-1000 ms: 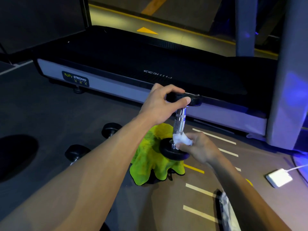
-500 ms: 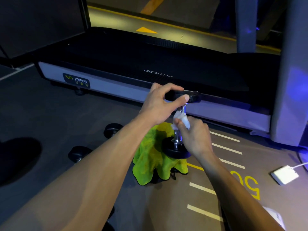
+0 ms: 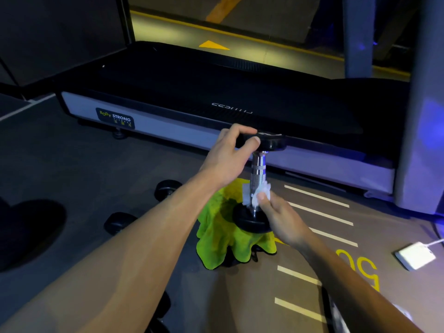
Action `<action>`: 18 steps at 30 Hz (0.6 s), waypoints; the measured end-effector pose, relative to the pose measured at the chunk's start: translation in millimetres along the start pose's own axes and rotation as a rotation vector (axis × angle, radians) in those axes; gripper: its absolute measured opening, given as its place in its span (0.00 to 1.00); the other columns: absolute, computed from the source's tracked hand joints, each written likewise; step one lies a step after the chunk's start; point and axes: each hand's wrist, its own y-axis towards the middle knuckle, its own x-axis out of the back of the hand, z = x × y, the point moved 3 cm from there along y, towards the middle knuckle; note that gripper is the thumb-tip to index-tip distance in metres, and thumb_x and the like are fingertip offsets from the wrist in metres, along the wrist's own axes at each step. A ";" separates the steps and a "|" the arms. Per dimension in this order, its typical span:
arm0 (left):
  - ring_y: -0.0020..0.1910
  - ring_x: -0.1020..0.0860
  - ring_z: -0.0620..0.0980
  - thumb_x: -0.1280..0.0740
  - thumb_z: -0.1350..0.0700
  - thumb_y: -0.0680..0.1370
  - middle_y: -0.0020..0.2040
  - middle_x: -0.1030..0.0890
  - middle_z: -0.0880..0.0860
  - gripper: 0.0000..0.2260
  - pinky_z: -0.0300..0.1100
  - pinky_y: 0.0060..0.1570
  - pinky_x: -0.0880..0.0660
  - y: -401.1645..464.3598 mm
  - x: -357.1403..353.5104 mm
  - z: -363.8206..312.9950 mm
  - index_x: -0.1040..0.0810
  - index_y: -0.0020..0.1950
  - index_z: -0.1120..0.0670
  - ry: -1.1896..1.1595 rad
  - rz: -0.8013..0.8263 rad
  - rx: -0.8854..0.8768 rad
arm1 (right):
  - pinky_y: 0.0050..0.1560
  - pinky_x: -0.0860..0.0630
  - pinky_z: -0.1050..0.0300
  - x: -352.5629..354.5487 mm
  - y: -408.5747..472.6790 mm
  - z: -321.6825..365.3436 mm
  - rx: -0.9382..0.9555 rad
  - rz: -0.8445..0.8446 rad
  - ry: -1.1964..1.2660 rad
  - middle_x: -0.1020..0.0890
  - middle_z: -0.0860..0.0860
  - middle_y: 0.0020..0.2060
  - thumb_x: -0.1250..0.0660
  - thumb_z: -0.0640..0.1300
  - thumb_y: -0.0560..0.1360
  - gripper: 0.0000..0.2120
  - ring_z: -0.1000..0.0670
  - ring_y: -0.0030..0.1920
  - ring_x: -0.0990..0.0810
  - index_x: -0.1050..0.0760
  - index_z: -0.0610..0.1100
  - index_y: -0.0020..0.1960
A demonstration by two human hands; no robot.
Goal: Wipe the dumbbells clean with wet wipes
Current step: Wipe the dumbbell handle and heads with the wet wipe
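A dumbbell with black round ends and a chrome handle stands upright over a bright green cloth. My left hand grips its upper black end from the left. My right hand pinches a crumpled white wet wipe around the lower part of the chrome handle, just above the bottom weight. Another dumbbell lies on the floor to the left, partly hidden behind my left forearm.
A treadmill with a grey side rail runs across the back, its upright post at the right. A white flat box with a cable lies on the floor at right. Yellow and white floor markings run beside the cloth.
My right hand slid the wipe up the chrome handle to just under the top weight, then back down to its lower part. My left hand kept its hold on the top end.
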 end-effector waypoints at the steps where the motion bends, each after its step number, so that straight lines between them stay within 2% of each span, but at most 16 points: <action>1: 0.54 0.24 0.37 0.34 0.47 0.83 0.61 0.23 0.47 0.07 0.34 0.54 0.30 -0.9 1.4 0.2 0.22 0.61 0.39 -0.010 0.007 -0.004 | 0.62 0.26 0.47 -2.2 -2.3 -5.6 0.019 0.022 -0.025 0.16 0.55 0.51 0.50 0.67 0.82 0.24 0.52 0.55 0.19 0.24 0.53 0.59; 3: 0.57 0.22 0.42 0.35 0.46 0.82 0.61 0.20 0.48 0.06 0.40 0.57 0.29 -2.8 1.0 2.0 0.23 0.59 0.36 -0.020 0.027 -0.030 | 0.59 0.25 0.49 -3.7 -5.1 -7.6 0.064 0.024 -0.007 0.17 0.57 0.49 0.45 0.64 0.80 0.17 0.53 0.53 0.20 0.25 0.55 0.57; 5: 0.57 0.22 0.43 0.35 0.42 0.80 0.61 0.19 0.47 0.07 0.41 0.56 0.30 -4.4 -2.1 4.2 0.24 0.57 0.33 -0.038 0.028 -0.050 | 0.53 0.26 0.59 -4.6 -3.7 -5.5 0.099 0.003 0.116 0.17 0.61 0.46 0.38 0.57 0.80 0.11 0.59 0.49 0.20 0.23 0.53 0.56; 7: 0.58 0.22 0.43 0.37 0.38 0.76 0.60 0.19 0.45 0.10 0.43 0.59 0.28 -6.1 -5.4 6.5 0.24 0.57 0.32 -0.067 0.014 -0.069 | 0.50 0.27 0.64 -6.7 -3.0 -5.6 0.129 -0.010 0.249 0.17 0.62 0.44 0.33 0.52 0.78 0.10 0.61 0.46 0.21 0.21 0.51 0.57; 10: 0.67 0.24 0.42 0.36 0.33 0.75 0.66 0.20 0.43 0.25 0.46 0.71 0.29 -10.0 -4.4 15.6 0.27 0.70 0.37 -0.109 -0.012 -0.047 | 0.51 0.25 0.63 -12.5 -7.2 -2.5 0.134 -0.051 0.308 0.14 0.58 0.47 0.32 0.51 0.78 0.13 0.60 0.49 0.19 0.19 0.49 0.60; 12: 0.70 0.23 0.42 0.34 0.30 0.73 0.69 0.21 0.45 0.37 0.45 0.73 0.29 -16.2 -2.2 27.9 0.30 0.78 0.45 -0.130 -0.055 0.006 | 0.53 0.23 0.60 -18.8 -8.8 1.0 0.132 -0.103 0.274 0.13 0.56 0.50 0.33 0.53 0.78 0.14 0.58 0.50 0.17 0.19 0.51 0.62; 13: 0.69 0.22 0.43 0.33 0.29 0.71 0.69 0.20 0.46 0.40 0.47 0.73 0.27 -22.1 -2.0 34.0 0.29 0.78 0.49 -0.146 -0.064 0.027 | 0.54 0.22 0.57 -22.1 -9.5 3.5 0.131 -0.136 0.249 0.13 0.55 0.50 0.33 0.54 0.79 0.14 0.56 0.51 0.16 0.19 0.51 0.61; 15: 0.63 0.18 0.44 0.28 0.33 0.70 0.62 0.15 0.48 0.37 0.48 0.69 0.23 -34.9 -8.6 49.8 0.23 0.72 0.53 -0.177 -0.036 0.065 | 0.54 0.22 0.55 -29.7 -9.4 9.5 0.127 -0.205 0.209 0.13 0.56 0.47 0.32 0.54 0.80 0.11 0.56 0.50 0.16 0.19 0.50 0.58; 17: 0.52 0.15 0.41 0.25 0.42 0.74 0.52 0.13 0.47 0.23 0.40 0.56 0.19 -46.6 -19.0 63.2 0.18 0.63 0.53 -0.176 0.010 0.093 | 0.46 0.25 0.60 -36.9 -11.4 18.6 0.119 -0.262 0.152 0.15 0.60 0.40 0.31 0.49 0.81 0.05 0.61 0.42 0.20 0.19 0.48 0.53; 18: 0.46 0.16 0.41 0.25 0.47 0.77 0.48 0.14 0.47 0.14 0.37 0.48 0.20 -50.9 -22.5 67.9 0.17 0.60 0.53 -0.193 0.005 0.094 | 0.43 0.28 0.59 -39.4 -12.6 24.1 0.118 -0.287 0.106 0.18 0.61 0.36 0.32 0.47 0.81 0.05 0.60 0.39 0.22 0.19 0.48 0.51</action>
